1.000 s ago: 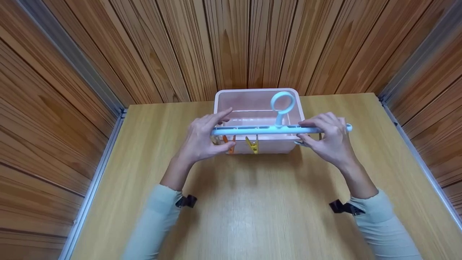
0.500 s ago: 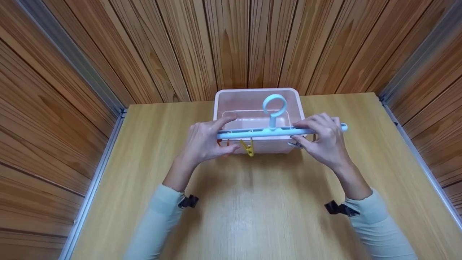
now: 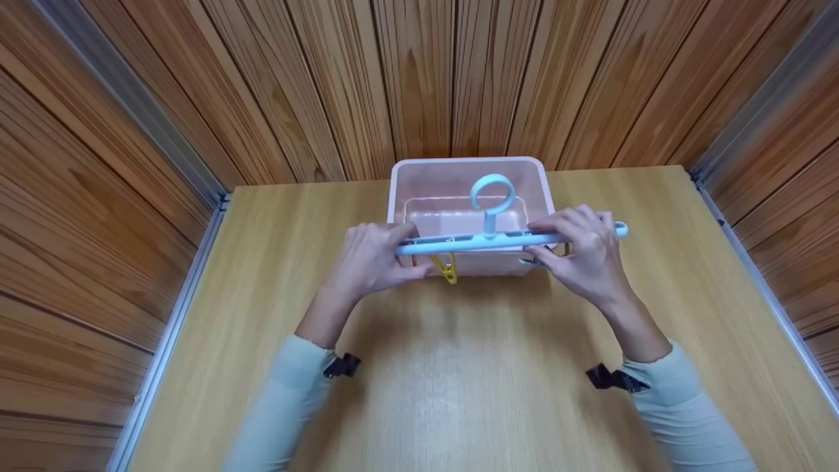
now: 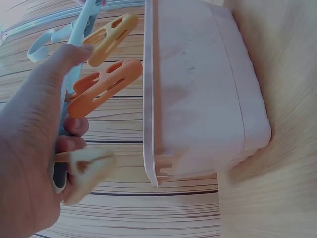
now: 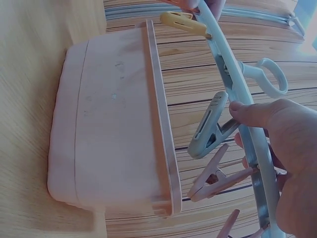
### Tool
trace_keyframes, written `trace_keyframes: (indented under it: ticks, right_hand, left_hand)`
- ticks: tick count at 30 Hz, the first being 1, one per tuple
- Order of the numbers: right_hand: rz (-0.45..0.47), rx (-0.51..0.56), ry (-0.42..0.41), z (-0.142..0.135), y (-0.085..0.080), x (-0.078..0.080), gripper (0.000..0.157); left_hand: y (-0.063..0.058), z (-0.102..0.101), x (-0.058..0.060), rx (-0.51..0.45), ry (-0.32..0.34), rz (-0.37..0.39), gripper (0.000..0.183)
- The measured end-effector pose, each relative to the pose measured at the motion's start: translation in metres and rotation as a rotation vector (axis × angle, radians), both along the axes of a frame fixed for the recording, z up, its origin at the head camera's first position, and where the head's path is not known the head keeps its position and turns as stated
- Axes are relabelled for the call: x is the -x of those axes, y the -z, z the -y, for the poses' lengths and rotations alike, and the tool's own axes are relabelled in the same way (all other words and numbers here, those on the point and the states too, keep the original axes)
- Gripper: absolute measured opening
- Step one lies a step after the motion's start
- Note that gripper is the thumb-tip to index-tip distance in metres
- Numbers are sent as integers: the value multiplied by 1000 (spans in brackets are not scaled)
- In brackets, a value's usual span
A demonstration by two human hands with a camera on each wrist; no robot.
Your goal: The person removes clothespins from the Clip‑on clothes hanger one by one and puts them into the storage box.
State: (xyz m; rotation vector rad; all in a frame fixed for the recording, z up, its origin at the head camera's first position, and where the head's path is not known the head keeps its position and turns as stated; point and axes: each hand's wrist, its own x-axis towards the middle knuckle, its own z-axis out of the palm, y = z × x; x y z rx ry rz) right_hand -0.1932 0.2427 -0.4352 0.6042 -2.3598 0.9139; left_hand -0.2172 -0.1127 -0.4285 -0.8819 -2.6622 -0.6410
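A light blue clip hanger [image 3: 459, 244] is held level above the front of a pink bin [image 3: 482, 265], its ring-shaped hook [image 3: 493, 193] pointing up. My left hand [image 3: 370, 259] grips its left end; in the left wrist view the fingers wrap the bar beside an orange clip [image 4: 106, 89] and a cream clip [image 4: 89, 173]. A yellow clip [image 3: 446, 269] hangs just right of that thumb. My right hand [image 3: 580, 255] holds the bar right of the hook, thumb by a blue-grey clip [image 5: 210, 126]. Pink clips [image 5: 220, 178] hang further along in the right wrist view.
The bin stands at the back of a wooden table [image 3: 446, 393], close to a wood-panelled wall [image 3: 426, 78]. Panelled walls with metal edge rails [image 3: 177, 314] enclose the left and right sides.
The hanger has shifted left and its hook now stands more upright. My left hand has moved slightly right and closed in around the bar's end, covering most of the orange clip.
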Motion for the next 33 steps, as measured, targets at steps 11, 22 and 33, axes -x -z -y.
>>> trace_keyframes:
  ticks: [11, 22, 33]
  right_hand:
    - [-16, 0, -4, 2, -3, -1, 36]
    - [106, -77, -122, -8, -8, 2, 32]
    - [74, -66, -191, -13, -9, 2, 27]
  left_hand:
    - [2, 1, 0, -138, -2, -117, 33]
    - [0, 3, -2, -177, 9, -258, 31]
    - [-1, -1, -3, -81, 19, -165, 33]
